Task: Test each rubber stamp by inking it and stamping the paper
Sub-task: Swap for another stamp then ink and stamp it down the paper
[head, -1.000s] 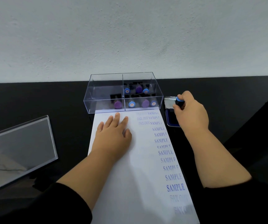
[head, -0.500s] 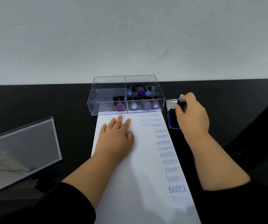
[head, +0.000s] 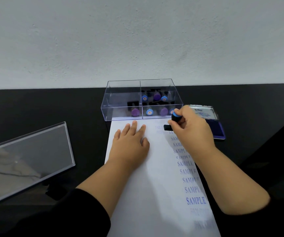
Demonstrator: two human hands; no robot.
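A white paper sheet (head: 148,194) lies on the black table, with a column of blue SAMPLE prints down its right side. My left hand (head: 131,142) rests flat on the sheet's upper left, fingers spread. My right hand (head: 191,129) grips a black rubber stamp with a blue cap (head: 172,119), its base down at the top right of the paper. An open blue ink pad (head: 216,130) sits just right of the paper. A clear divided box (head: 120,100) behind the sheet holds several purple- and blue-capped stamps.
A clear acrylic lid (head: 26,159) lies tilted on the table at the left. A pale wall rises right behind the box. The black table (head: 43,106) extends to both sides.
My right hand has carried the blue-capped stamp left from the ink pad onto the top right of the paper. My left hand has stayed flat on the sheet.
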